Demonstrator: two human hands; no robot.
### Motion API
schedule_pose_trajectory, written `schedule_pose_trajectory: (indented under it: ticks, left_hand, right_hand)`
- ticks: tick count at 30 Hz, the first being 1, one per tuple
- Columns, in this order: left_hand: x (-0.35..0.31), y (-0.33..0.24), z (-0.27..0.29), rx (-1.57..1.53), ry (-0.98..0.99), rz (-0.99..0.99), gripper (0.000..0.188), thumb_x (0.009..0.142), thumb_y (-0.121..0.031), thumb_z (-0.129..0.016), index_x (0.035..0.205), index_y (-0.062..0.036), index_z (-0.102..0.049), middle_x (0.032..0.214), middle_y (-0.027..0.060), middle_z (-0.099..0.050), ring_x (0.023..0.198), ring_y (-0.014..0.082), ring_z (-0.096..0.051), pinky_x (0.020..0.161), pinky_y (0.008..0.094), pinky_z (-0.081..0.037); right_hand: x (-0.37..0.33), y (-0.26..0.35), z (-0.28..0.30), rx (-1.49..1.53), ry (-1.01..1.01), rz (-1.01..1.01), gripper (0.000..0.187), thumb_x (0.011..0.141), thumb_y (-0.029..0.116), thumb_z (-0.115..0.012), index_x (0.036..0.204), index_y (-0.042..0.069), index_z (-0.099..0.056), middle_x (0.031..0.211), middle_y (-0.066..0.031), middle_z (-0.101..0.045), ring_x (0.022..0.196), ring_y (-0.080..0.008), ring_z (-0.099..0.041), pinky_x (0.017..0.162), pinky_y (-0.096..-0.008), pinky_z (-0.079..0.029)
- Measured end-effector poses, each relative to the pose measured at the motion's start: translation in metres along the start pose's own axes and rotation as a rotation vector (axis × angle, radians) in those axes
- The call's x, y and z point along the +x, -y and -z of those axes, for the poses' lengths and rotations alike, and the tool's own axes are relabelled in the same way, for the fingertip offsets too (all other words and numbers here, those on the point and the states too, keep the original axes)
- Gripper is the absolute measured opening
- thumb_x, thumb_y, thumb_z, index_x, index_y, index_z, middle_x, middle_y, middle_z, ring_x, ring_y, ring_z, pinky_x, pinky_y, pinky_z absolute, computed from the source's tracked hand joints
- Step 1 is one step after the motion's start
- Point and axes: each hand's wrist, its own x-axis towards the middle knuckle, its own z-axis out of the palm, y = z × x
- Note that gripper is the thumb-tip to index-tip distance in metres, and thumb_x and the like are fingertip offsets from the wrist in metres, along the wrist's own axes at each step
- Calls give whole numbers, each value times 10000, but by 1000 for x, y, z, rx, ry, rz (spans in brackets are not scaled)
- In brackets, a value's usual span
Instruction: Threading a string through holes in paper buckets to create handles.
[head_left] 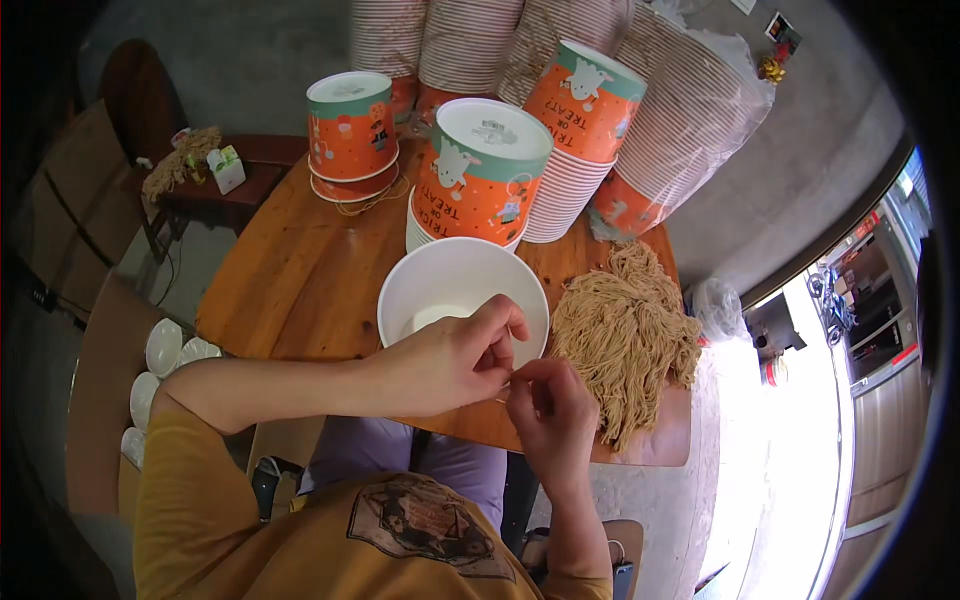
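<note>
In front of me a round white paper bucket [425, 275] stands on the wooden table, its mouth facing me. Above its near rim my left hand [465, 358] is closed, thumb and fingers pinched together. Just to the right, my right hand [552, 400] pinches close beside the left fingertips. Whatever is between the fingers is too small to make out. Right of the bucket lies a thick bundle of tan cords [625, 335], close to my right hand. Directly behind the bucket, an upside-down stack of orange and green printed buckets [480, 185] rises.
Another upside-down stack [585, 110] and a shorter one [350, 130] stand farther back, with a loose cord loop [370, 205] by the shorter one. Tall plastic-wrapped bucket stacks [690, 110] line the wall. White bowl-like pieces [163, 347] sit at the left. A bright doorway [780, 450] opens at right.
</note>
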Motion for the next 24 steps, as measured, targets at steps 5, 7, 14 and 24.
schedule_pose_trajectory:
  ticks: [5, 7, 14, 24]
  left_hand:
    - [1, -1, 2, 11, 33, 32, 348, 857, -2, -600, 1118, -41, -373, 817, 43, -589, 746, 129, -574, 698, 291, -474]
    - [1, -1, 2, 13, 28, 34, 345, 856, 2, -597, 1116, -40, -374, 813, 40, -585, 745, 127, -572, 700, 290, -474]
    - [3, -6, 4, -20, 51, 70, 334, 858, -10, -591, 1118, -34, -383, 844, 38, -601, 759, 118, -569, 719, 284, -470]
    - [3, -8, 2, 42, 71, 35, 330, 860, -6, -589, 1120, -31, -386, 831, 39, -592, 767, 123, -575, 733, 285, -473]
  right_hand:
    - [-2, -12, 1, 699, 50, -391, 40, 906, 42, -593, 942, 28, -582, 810, 44, -571, 674, -22, -497, 613, -176, -398]
    - [-2, -13, 1, 770, 65, -449, 33, 920, 38, -574, 948, 24, -582, 833, 49, -577, 697, -15, -494, 637, -169, -396]
    - [-6, -4, 0, 348, -39, -150, 105, 860, 30, -639, 952, 37, -590, 769, 12, -558, 613, -46, -504, 537, -215, -405]
    - [-1, -7, -2, 661, 27, -373, 67, 876, 56, -636, 917, 33, -588, 726, 60, -504, 579, -51, -500, 478, -220, -397]
